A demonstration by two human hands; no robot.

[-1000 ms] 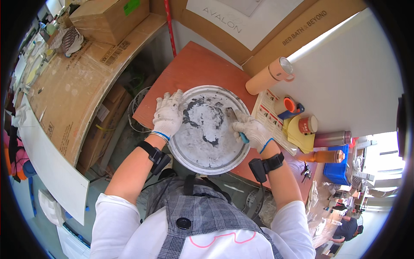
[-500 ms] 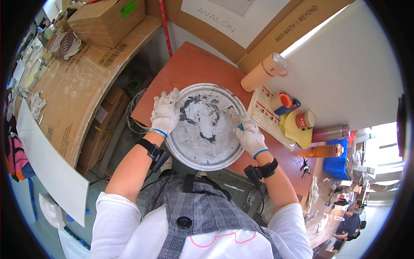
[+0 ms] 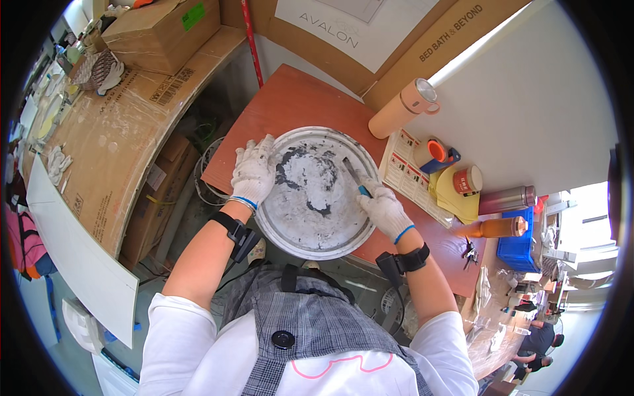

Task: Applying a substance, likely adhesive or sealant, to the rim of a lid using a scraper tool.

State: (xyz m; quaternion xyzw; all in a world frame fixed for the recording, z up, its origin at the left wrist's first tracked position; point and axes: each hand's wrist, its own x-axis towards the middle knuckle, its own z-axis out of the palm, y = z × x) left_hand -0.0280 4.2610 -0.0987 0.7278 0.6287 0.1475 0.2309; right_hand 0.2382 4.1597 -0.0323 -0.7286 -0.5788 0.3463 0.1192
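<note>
A large round disc (image 3: 310, 232) with a raised rim, white and grey with dark worn patches, lies on the reddish-brown tabletop. My left hand (image 3: 253, 170), in a white knit glove, rests on its left rim with the fingers stretched out. On the right side, my gloved right hand (image 3: 384, 210) is closed round the blue handle of a scraper (image 3: 353, 173). The scraper's metal blade is seen nearly edge-on over the right part of the disc. Whether the blade touches the surface I cannot tell.
A peach tumbler (image 3: 403, 109) stands at the table's back right. Beside it are printed sheets (image 3: 404, 166), a tape roll, a red-and-white cup (image 3: 467, 179) and bottles. Keys (image 3: 469, 253) lie near the right edge. A cardboard-covered bench (image 3: 125, 132) is at left; people are far right.
My right hand has shifted slightly down and left, and the scraper has turned, its blade going from broad side to nearly edge-on. My left hand and the disc stay put.
</note>
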